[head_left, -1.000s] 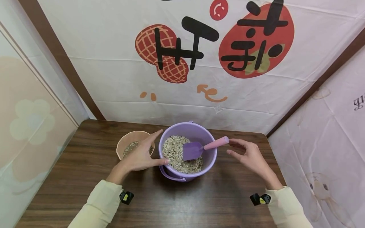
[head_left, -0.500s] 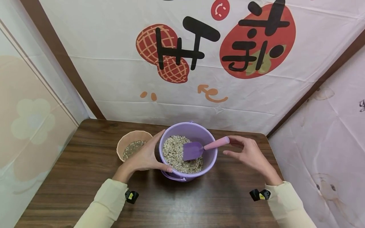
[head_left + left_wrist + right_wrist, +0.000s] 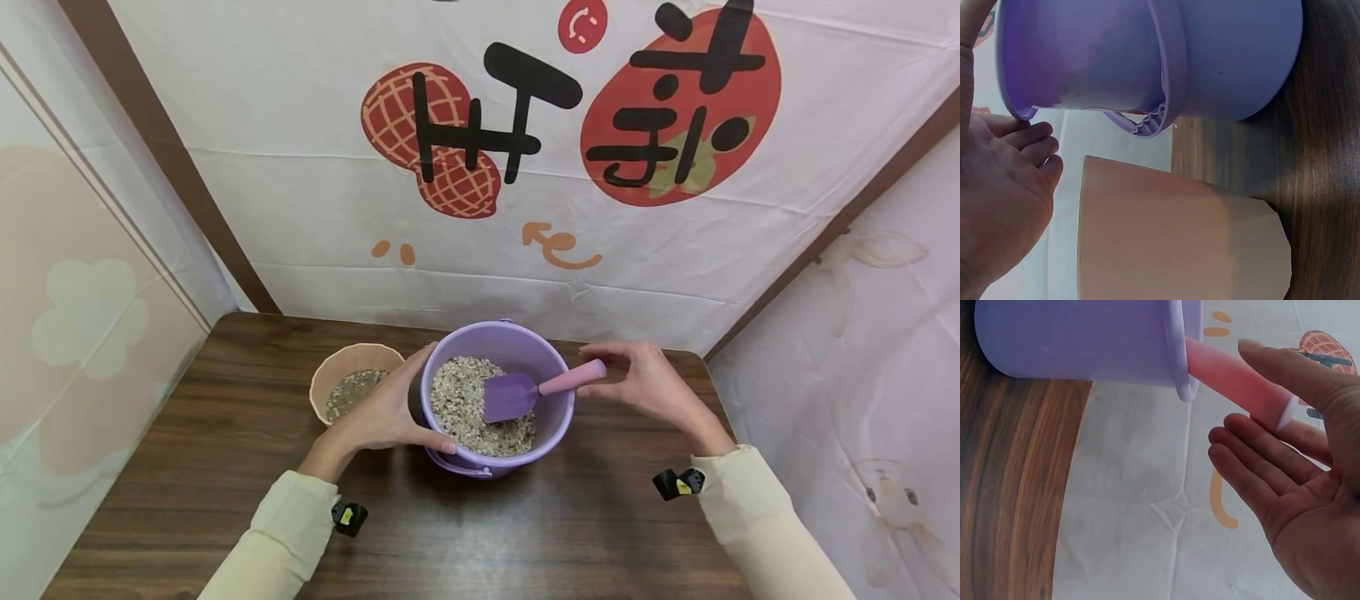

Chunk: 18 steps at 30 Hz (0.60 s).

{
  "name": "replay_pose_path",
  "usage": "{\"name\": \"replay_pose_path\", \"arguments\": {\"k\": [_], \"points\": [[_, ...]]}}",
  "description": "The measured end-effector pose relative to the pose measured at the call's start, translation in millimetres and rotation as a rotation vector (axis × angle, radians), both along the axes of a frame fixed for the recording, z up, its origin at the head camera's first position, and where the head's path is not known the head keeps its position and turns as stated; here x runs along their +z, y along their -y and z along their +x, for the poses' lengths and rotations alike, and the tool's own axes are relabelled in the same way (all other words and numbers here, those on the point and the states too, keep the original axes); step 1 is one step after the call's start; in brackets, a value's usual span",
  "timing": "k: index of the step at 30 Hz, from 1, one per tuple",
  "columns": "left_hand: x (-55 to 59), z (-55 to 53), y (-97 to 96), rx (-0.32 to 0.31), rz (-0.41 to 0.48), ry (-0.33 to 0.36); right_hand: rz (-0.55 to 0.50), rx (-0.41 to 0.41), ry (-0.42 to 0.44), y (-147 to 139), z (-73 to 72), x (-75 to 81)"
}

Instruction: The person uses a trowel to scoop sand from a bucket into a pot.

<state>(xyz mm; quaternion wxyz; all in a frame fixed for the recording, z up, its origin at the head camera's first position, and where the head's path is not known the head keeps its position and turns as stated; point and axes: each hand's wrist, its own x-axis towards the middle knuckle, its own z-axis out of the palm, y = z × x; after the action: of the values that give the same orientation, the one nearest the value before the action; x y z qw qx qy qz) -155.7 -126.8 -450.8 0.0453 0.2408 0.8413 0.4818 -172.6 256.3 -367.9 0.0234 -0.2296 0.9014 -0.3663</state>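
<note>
A purple bucket [image 3: 517, 354] holds pale, flaky grain like oats [image 3: 461, 396]. On the grain leans a small scoop with a purple blade [image 3: 508, 398]; its pink handle [image 3: 572, 377] sticks out past the right rim. My left hand [image 3: 386, 417] rests along the bucket's left rim, thumb over the near edge and index finger toward the far one, the other fingers loosely bent. My right hand [image 3: 645, 383] is beside the pink handle, thumb and fingers spread on either side of it. In the right wrist view, a gap shows between thumb and handle [image 3: 1238, 384]; the index finger's contact is unclear.
A peach bowl [image 3: 345, 362] with some grain in it stands just left of the bucket, partly behind my left hand. The bucket's bail [image 3: 1175, 56] hangs down. Everything stands on a brown wooden table [image 3: 480, 542], with a printed cloth wall [image 3: 315, 208] close behind.
My left hand has moved right, onto the bucket's rim. The right hand has come left and now surrounds the handle's end. Bucket, scoop and bowl have stayed in place.
</note>
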Motion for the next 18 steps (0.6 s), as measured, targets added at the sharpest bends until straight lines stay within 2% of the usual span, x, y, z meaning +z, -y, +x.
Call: {"name": "replay_pose_path", "arguments": {"k": [6,13,18], "points": [[0.4,0.8,0.5,0.012,-0.024,0.002,0.017,0.024,0.019,5.5,-4.2,-0.5],[0.6,1.3,1.5,0.017,-0.033,0.013,0.006,0.044,0.006,7.3,-7.6,-8.5],[0.6,1.3,1.3,0.012,-0.027,0.014,-0.003,0.033,0.051,10.5,-7.6,-11.6]]}}
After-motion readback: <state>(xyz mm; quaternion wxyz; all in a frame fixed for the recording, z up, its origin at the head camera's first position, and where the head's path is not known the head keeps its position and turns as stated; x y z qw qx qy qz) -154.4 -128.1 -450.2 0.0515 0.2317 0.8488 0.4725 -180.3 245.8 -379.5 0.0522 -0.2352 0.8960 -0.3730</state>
